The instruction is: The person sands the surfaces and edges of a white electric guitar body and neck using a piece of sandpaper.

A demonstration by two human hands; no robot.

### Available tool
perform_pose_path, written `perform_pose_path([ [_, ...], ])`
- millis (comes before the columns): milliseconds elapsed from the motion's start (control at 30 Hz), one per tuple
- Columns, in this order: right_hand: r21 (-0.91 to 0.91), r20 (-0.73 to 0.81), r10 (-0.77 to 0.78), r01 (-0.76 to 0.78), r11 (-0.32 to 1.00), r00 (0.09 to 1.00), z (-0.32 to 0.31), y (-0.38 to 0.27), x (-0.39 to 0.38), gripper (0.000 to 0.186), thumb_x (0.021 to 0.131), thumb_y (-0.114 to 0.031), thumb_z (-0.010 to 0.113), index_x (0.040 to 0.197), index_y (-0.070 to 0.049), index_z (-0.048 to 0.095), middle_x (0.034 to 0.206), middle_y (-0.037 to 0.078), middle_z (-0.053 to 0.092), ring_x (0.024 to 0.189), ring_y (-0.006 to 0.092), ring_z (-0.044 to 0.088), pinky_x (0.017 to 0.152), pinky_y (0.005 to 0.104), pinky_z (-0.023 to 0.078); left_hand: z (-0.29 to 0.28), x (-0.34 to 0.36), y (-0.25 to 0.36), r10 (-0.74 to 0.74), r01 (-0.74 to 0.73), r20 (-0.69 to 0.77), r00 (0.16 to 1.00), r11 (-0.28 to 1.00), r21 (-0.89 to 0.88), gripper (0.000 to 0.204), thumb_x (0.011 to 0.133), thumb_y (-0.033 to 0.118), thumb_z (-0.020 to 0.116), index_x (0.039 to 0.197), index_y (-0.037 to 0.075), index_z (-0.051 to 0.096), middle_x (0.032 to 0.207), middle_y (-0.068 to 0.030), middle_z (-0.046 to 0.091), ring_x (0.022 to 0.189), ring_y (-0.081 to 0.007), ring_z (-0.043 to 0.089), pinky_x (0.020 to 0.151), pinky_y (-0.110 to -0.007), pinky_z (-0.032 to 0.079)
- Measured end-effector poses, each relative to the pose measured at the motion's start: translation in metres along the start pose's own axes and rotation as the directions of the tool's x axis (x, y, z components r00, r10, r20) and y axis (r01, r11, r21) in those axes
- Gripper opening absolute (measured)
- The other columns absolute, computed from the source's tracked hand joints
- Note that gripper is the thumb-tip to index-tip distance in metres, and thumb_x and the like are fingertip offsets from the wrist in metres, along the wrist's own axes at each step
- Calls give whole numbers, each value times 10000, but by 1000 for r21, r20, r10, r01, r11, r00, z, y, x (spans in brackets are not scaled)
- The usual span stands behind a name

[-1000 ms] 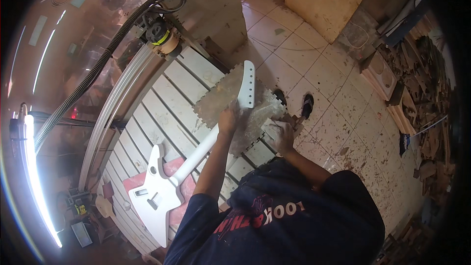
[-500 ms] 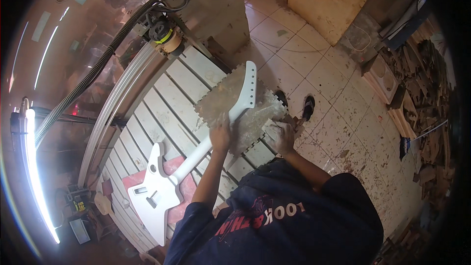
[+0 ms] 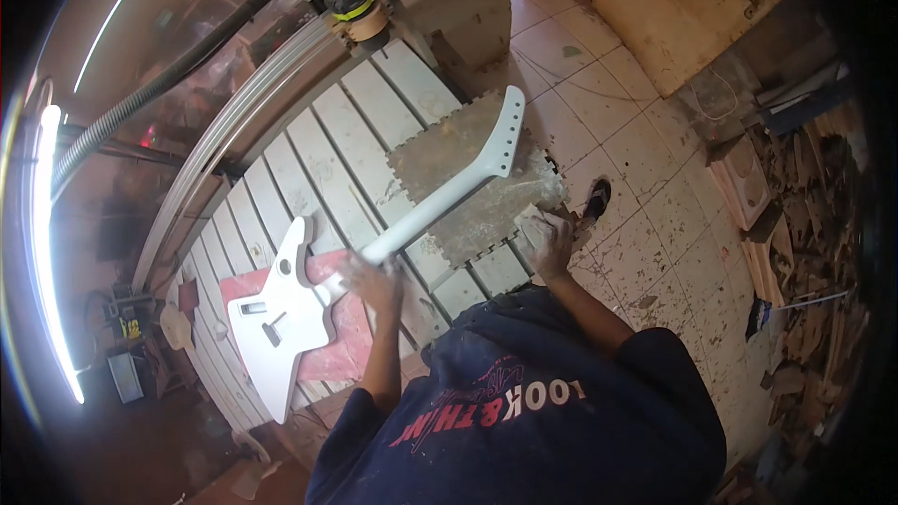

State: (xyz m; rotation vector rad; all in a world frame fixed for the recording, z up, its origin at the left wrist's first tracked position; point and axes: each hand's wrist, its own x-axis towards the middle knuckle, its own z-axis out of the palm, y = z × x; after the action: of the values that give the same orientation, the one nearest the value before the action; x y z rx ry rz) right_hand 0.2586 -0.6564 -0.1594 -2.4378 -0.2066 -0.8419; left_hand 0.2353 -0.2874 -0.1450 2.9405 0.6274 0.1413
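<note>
A white unfinished electric guitar (image 3: 275, 310) lies across the slatted table, its angular body at the left. The neck (image 3: 435, 207) runs up to the right and ends in a drilled headstock (image 3: 507, 136). My left hand (image 3: 376, 286) is curled over the neck close to the body, its fingers somewhat blurred. My right hand (image 3: 548, 241), coated in pale dust, is closed beside the mat's near right edge, apart from the guitar. Something pale seems to be in its fingers, too small to name.
A red pad (image 3: 339, 355) lies under the body, and a dusty interlocking foam mat (image 3: 449, 145) under the headstock end. A machine head (image 3: 360, 19) with a ribbed hose (image 3: 140, 103) stands at the far side. Wood scraps (image 3: 814, 224) are piled at the right.
My left hand has slid down the neck from near the headstock to the body end. My right hand stays closed near the mat's edge. The view has shifted a little.
</note>
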Motion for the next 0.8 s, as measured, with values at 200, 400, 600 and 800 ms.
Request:
perform_pose_path([
  [200,-21,-2,-22,21,1000,1000,2,-2,3,478,802,-221,826,1224,-146,615,1223,102,629,1124,321,595,973,475,460,3,-14,139,469,-445,68,881,868,-218,995,943,626,597,1626,-6,247,1716,-259,139,1589,-465,85,1223,-702,77],
  [400,-31,-10,-1,1,1000,1000,5,7,-3,477,815,-203,832,1231,-121,615,1215,118,630,1137,330,595,995,491,452,2,-9,126,574,-559,-4,819,796,-233,1006,918,684,585,1612,11,306,1697,-220,246,1584,-401,192,1235,-653,155],
  [600,-40,10,-41,42,998,999,6,5,-4,508,819,-217,847,1243,-104,592,1193,124,618,1133,353,601,984,493,462,-34,-22,-18,146,-146,28,989,989,12,995,931,662,592,1627,21,284,1683,-208,293,1571,-385,236,1219,-680,173],
  [800,-48,75,-27,31,998,997,7,11,-12,578,769,-99,831,1275,-61,553,1252,163,574,1206,382,558,1033,509,444,-59,-60,-112,43,-43,5,999,992,119,904,946,578,627,1603,22,353,1698,-165,285,1559,-340,279,1230,-664,160],
])
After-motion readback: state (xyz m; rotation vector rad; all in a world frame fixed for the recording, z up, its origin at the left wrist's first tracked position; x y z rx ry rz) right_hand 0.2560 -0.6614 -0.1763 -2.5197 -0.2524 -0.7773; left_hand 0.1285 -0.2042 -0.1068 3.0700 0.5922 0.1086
